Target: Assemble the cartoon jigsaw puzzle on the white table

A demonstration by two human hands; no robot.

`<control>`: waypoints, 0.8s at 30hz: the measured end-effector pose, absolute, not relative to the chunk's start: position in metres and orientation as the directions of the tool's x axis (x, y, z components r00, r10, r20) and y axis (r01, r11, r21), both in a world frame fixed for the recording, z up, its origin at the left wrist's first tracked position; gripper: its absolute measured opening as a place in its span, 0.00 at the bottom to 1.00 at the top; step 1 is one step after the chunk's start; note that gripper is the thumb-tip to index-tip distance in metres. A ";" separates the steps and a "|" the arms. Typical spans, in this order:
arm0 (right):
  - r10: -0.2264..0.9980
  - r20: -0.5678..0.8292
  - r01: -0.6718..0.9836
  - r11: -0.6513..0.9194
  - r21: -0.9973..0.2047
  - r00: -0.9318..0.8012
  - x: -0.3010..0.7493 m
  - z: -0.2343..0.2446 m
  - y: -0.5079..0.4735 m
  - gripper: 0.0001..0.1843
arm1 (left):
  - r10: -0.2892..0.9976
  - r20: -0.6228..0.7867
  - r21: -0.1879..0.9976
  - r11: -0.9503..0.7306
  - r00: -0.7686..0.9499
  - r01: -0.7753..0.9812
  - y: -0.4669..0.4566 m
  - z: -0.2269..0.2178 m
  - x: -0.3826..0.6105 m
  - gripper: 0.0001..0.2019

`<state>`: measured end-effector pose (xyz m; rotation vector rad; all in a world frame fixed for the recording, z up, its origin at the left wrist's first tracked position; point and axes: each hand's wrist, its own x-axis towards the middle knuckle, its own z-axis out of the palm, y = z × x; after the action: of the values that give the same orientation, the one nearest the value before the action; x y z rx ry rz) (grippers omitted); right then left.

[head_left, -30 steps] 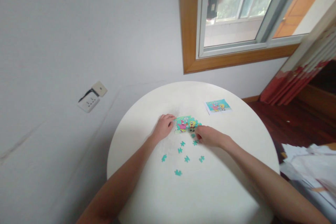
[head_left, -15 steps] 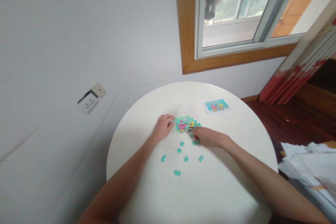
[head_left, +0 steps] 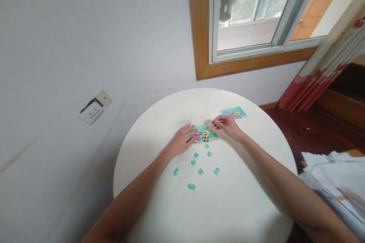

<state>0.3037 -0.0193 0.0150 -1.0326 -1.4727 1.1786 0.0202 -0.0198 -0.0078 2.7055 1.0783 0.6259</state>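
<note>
A partly joined jigsaw puzzle (head_left: 205, 135) with cartoon figures on a green ground lies on the white round table (head_left: 228, 205). My left hand (head_left: 182, 139) rests on the puzzle's left side, fingers spread and pressing it flat. Above the puzzle's upper right corner, my right hand (head_left: 228, 126) pinches a small puzzle piece (head_left: 215, 122), mostly covered by the fingertips. Nearer to me, several loose green pieces lie scattered, among them one piece (head_left: 191, 186) at the front and another (head_left: 216, 171) to the right.
Behind my right hand lies a picture card (head_left: 238, 112) with the same cartoon figures. A wall with a socket (head_left: 91, 113) and a window (head_left: 248, 15) stands beyond the table. Papers (head_left: 336, 174) are piled at the right, below a red and white curtain (head_left: 310, 79).
My right hand has moved up and away from the puzzle's lower right edge, with a piece in its fingers. My left hand has slid right, onto the puzzle.
</note>
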 end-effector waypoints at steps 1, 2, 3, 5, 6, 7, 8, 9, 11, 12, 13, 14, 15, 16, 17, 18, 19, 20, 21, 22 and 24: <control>0.975 0.167 0.024 0.172 -0.985 -0.146 0.303 0.010 -0.017 0.17 | 0.690 0.299 0.291 -0.723 0.659 0.626 -0.021 -0.008 0.021 0.21; 0.979 0.172 0.022 0.176 -0.984 -0.108 0.303 0.006 -0.015 0.18 | 0.694 0.281 0.287 -0.720 0.663 0.632 -0.021 -0.007 0.021 0.21; 0.981 0.179 0.043 0.183 -0.982 -0.080 0.302 0.002 -0.013 0.17 | 0.694 0.269 0.285 -0.719 0.668 0.634 -0.022 -0.007 0.021 0.21; 0.977 0.209 0.131 0.213 -0.968 -0.040 0.299 -0.005 -0.010 0.17 | 0.688 0.257 0.286 -0.725 0.679 0.627 -0.022 -0.006 0.020 0.21; 0.972 0.231 0.183 0.232 -0.955 -0.029 0.298 -0.008 -0.009 0.17 | 0.682 0.255 0.289 -0.730 0.685 0.619 -0.022 -0.006 0.020 0.21; 0.967 0.255 0.234 0.252 -0.939 -0.021 0.296 -0.011 -0.008 0.17 | 0.676 0.256 0.293 -0.736 0.691 0.611 -0.023 -0.005 0.020 0.21; 0.960 0.279 0.281 0.272 -0.920 -0.017 0.295 -0.013 -0.006 0.16 | 0.670 0.257 0.296 -0.740 0.696 0.603 -0.023 -0.005 0.020 0.21; 0.954 0.300 0.325 0.290 -0.900 -0.018 0.294 -0.015 -0.005 0.15 | 0.665 0.260 0.298 -0.745 0.700 0.597 -0.024 -0.005 0.021 0.21; 0.946 0.323 0.397 0.311 -0.864 -0.037 0.292 -0.017 -0.002 0.11 | 0.656 0.262 0.301 -0.752 0.707 0.586 -0.025 -0.005 0.022 0.22; 0.943 0.328 0.425 0.317 -0.848 -0.050 0.291 -0.019 -0.001 0.10 | 0.653 0.263 0.301 -0.755 0.711 0.582 -0.026 -0.005 0.022 0.22; 0.942 0.328 0.448 0.321 -0.835 -0.063 0.290 -0.019 -0.001 0.10 | 0.650 0.265 0.302 -0.757 0.712 0.579 -0.026 -0.004 0.023 0.22; 0.943 0.324 0.462 0.320 -0.827 -0.073 0.290 -0.020 0.000 0.10 | 0.649 0.268 0.302 -0.758 0.712 0.577 -0.027 -0.004 0.023 0.21; 0.945 0.316 0.471 0.314 -0.824 -0.077 0.289 -0.021 0.000 0.10 | 0.649 0.272 0.303 -0.759 0.711 0.577 -0.027 -0.004 0.024 0.21; 0.949 0.306 0.475 0.305 -0.826 -0.078 0.288 -0.021 -0.001 0.10 | 0.649 0.275 0.304 -0.759 0.709 0.576 -0.028 -0.004 0.024 0.21; 0.953 0.294 0.476 0.294 -0.829 -0.076 0.287 -0.021 -0.001 0.10 | 0.650 0.276 0.303 -0.758 0.708 0.577 -0.028 -0.004 0.024 0.21; 0.956 0.284 0.477 0.282 -0.833 -0.070 0.285 -0.021 -0.002 0.10 | 0.650 0.276 0.301 -0.758 0.708 0.579 -0.028 -0.005 0.024 0.21; 0.959 0.276 0.478 0.271 -0.835 -0.062 0.284 -0.021 -0.002 0.09 | 0.651 0.274 0.299 -0.757 0.708 0.581 -0.028 -0.005 0.024 0.21; 0.961 0.271 0.484 0.263 -0.835 -0.055 0.283 -0.020 -0.003 0.09 | 0.653 0.271 0.296 -0.756 0.708 0.584 -0.027 -0.005 0.024 0.21; 0.963 0.266 0.496 0.255 -0.830 -0.050 0.282 -0.020 -0.003 0.09 | 0.655 0.269 0.294 -0.754 0.706 0.587 -0.027 -0.006 0.024 0.21; 0.965 0.259 0.513 0.247 -0.822 -0.048 0.281 -0.019 -0.004 0.09 | 0.657 0.267 0.293 -0.752 0.705 0.590 -0.027 -0.006 0.024 0.21; 0.969 0.241 0.558 0.227 -0.798 -0.050 0.279 -0.017 -0.004 0.08 | 0.661 0.268 0.295 -0.749 0.701 0.593 -0.027 -0.007 0.024 0.21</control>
<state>0.2792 -0.0044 -0.0173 -1.4316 -1.7150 0.6597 0.0238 -0.0270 -0.0066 2.7226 1.0134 0.5371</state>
